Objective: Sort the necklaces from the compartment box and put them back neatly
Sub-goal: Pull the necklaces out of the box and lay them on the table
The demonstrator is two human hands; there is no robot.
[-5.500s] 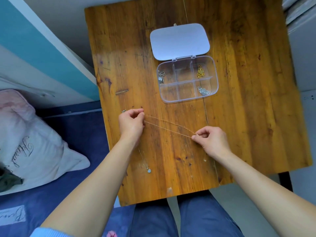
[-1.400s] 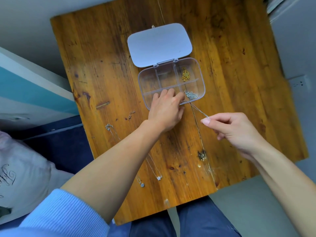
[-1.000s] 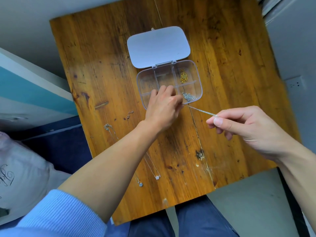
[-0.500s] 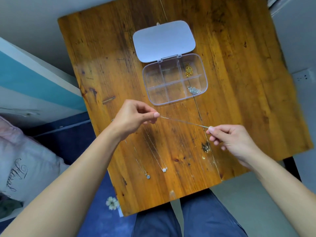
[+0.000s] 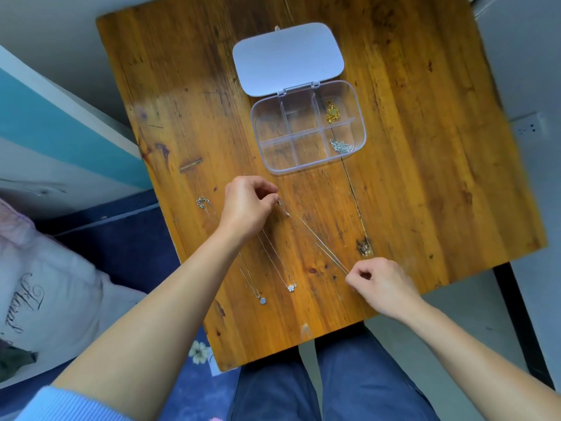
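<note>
Five necklaces, one compartment box

Glossy varnished wooden table with dark scratches, on it a clear smooth plastic compartment box, matt opaque lid, thin shiny metal chain, gold-coloured necklace inside the box, soft cloth pillow left of the table

- Left hand pinches one end of a thin chain; right hand pinches the other, the chain stretched slantwise over the table.
- Two necklaces lie beside it: one with a round pendant, one with a butterfly-like pendant.
- The clear box lies open, lid flat behind.
- Its right compartments hold a gold piece and a silver piece.
</note>
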